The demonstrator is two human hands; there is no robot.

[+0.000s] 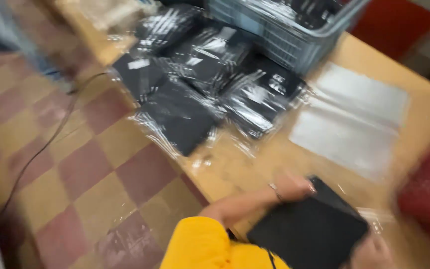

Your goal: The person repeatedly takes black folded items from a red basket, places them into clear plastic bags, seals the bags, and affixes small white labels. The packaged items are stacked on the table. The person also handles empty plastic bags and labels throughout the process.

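The view is blurred by motion. A flat black folded garment (309,231) lies low over the wooden table (235,169) at the bottom of the view. My left hand (294,187), with a bracelet on the wrist and a yellow sleeve behind it, grips the garment's upper left edge. My right hand (374,249) is at the garment's lower right corner, mostly cut off by the frame. Its fingers are too smeared to show whether they hold the cloth.
Several black garments in clear plastic bags (200,84) are heaped across the table's far left. A grey slatted basket (284,35) stands behind them. A stack of flat clear bags (349,119) lies at right. A checked tile floor with a cable (41,149) is at left.
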